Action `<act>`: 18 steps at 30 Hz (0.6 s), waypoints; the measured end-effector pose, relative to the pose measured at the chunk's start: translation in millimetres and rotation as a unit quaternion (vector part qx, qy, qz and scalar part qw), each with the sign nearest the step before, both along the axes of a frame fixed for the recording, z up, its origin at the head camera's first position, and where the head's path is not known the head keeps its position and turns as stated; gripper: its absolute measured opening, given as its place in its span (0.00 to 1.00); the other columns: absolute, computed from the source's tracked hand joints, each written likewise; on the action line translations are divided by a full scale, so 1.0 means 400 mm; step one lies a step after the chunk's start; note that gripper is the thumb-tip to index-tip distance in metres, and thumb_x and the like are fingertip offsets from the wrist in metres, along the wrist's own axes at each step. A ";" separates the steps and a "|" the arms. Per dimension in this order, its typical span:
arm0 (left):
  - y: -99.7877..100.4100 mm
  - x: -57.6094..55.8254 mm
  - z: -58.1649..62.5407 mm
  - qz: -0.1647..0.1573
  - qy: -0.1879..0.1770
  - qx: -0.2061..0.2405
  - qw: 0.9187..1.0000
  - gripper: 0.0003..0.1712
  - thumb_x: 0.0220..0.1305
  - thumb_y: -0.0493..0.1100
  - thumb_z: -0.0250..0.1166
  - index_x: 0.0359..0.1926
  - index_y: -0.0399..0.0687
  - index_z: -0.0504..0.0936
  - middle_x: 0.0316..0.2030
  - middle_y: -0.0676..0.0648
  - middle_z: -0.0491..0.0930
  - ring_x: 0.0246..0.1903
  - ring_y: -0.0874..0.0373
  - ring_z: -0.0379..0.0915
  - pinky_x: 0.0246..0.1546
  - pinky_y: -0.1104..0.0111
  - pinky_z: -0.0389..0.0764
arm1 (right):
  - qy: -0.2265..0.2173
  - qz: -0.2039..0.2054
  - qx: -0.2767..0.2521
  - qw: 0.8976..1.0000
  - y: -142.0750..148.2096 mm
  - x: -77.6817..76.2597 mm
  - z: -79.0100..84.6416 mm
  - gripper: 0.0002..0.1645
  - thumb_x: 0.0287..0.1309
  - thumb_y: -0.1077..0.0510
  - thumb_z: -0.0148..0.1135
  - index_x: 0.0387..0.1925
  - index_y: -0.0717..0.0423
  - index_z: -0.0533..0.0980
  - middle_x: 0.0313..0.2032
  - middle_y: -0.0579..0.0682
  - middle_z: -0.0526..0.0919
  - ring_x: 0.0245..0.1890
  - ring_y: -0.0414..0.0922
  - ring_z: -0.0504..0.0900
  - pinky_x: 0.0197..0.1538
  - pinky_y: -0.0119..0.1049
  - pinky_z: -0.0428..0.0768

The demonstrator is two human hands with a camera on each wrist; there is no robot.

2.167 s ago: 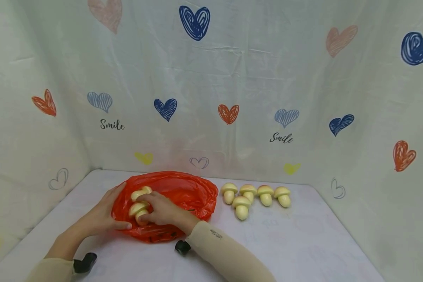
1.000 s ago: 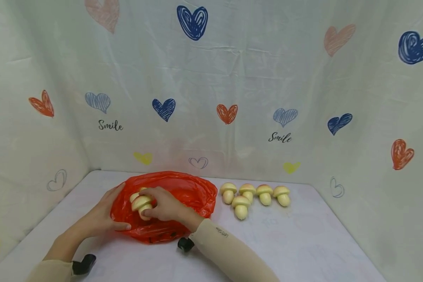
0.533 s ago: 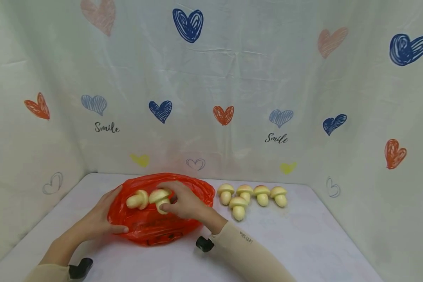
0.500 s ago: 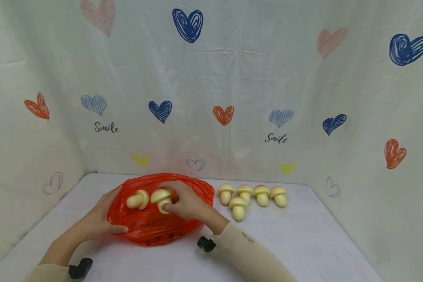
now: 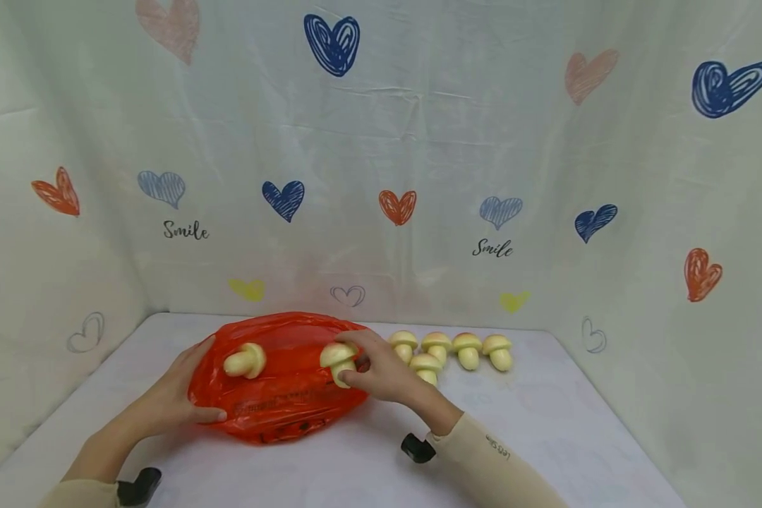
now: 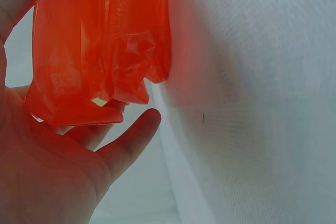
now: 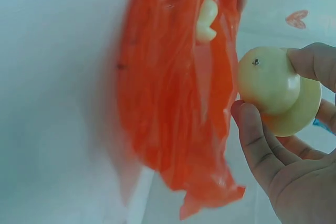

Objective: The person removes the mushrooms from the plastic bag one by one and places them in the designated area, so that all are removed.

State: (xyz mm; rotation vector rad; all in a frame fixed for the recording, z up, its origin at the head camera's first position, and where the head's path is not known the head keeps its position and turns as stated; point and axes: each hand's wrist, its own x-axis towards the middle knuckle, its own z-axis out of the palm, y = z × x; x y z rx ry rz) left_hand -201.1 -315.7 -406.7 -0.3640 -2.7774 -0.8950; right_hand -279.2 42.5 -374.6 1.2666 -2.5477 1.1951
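Note:
In the head view my right hand (image 5: 381, 368) pinches a toy mushroom (image 5: 338, 361) over the right side of an open red plastic bag (image 5: 286, 402). Thumb and fingertips grip the cream mushroom (image 7: 275, 90) in the right wrist view, just outside the bag's mouth. A second mushroom (image 5: 245, 360) lies at the left in the bag. My left hand (image 5: 174, 391) cups the bag's left side, thumb stretched along the front. In the left wrist view the straight thumb of the left hand (image 6: 58, 166) stands beside the bag (image 6: 100, 40), other fingers partly hidden behind the plastic.
Several more mushrooms (image 5: 468, 351) stand grouped on the white table (image 5: 514, 423) to the right of the bag, two partly covered by my right hand. A white curtain (image 5: 432, 155) printed with hearts encloses the table at the back and sides.
My right hand has lifted one mushroom from beside the other at the bag's left and carried it rightward to the bag's right side. The left hand stays at the bag.

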 end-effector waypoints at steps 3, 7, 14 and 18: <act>-0.002 0.001 -0.002 -0.001 0.006 0.000 1.000 0.72 0.36 0.57 0.79 0.73 0.38 0.44 0.64 0.28 0.52 0.59 0.30 0.53 0.44 0.35 0.72 | 0.003 -0.008 0.002 1.000 0.029 0.006 -0.006 0.32 0.55 0.57 0.66 0.62 0.46 0.69 0.55 0.43 0.71 0.33 0.46 0.77 0.40 0.36 0.81; -0.002 0.002 -0.003 -0.001 0.005 0.000 1.000 0.72 0.37 0.56 0.79 0.73 0.38 0.44 0.64 0.28 0.52 0.60 0.30 0.53 0.45 0.35 0.72 | 0.003 -0.014 0.001 1.000 0.067 0.016 -0.016 0.31 0.55 0.57 0.64 0.62 0.45 0.69 0.53 0.43 0.72 0.33 0.45 0.78 0.39 0.35 0.81; 0.000 0.002 -0.005 -0.005 0.013 0.001 1.000 0.71 0.36 0.55 0.80 0.73 0.37 0.45 0.64 0.28 0.53 0.59 0.31 0.54 0.45 0.35 0.72 | 0.011 -0.035 -0.015 0.999 0.147 0.026 -0.032 0.33 0.54 0.59 0.66 0.62 0.47 0.69 0.54 0.42 0.72 0.31 0.40 0.79 0.37 0.34 0.82; 0.002 0.002 -0.003 -0.006 0.014 0.000 1.000 0.71 0.36 0.54 0.80 0.73 0.37 0.45 0.64 0.28 0.53 0.59 0.30 0.53 0.46 0.34 0.71 | 0.012 -0.056 -0.024 0.998 0.202 0.021 -0.039 0.35 0.52 0.62 0.67 0.62 0.44 0.69 0.53 0.42 0.72 0.30 0.40 0.79 0.35 0.33 0.81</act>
